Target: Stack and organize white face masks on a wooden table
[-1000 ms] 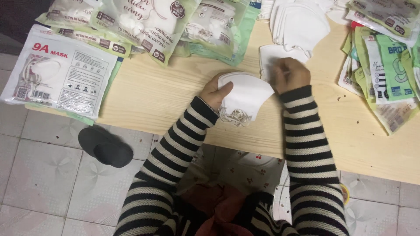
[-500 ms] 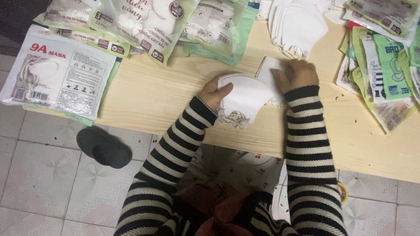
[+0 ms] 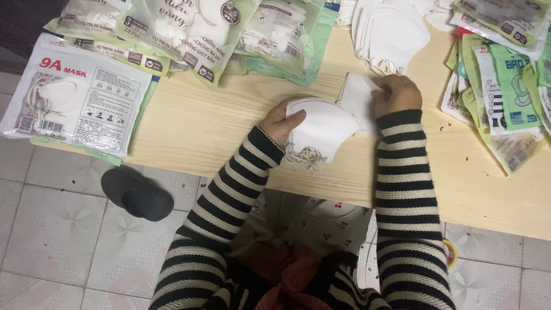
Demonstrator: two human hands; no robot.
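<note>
The left hand (image 3: 282, 121) grips a small stack of white folded masks (image 3: 318, 131) near the front edge of the wooden table (image 3: 201, 123), thumb lying on top and the other fingers hidden under the stack. The ear loops (image 3: 305, 156) hang in a loose bunch from the lower side of the stack. The right hand (image 3: 397, 95) is closed around another white mask (image 3: 359, 97), which lies just beside the stack and touches it; the fingers press on its far edge. Both sleeves are striped black and white.

Behind the right hand there is a pile of loose white masks (image 3: 393, 34). To the right lie flat green bags (image 3: 505, 92), spread one over another. To the left and behind are filled mask packs (image 3: 189, 28), and one white pack (image 3: 77, 97) hangs partly over the left table edge. On the tiled floor below it lies a dark slipper (image 3: 138, 195).
</note>
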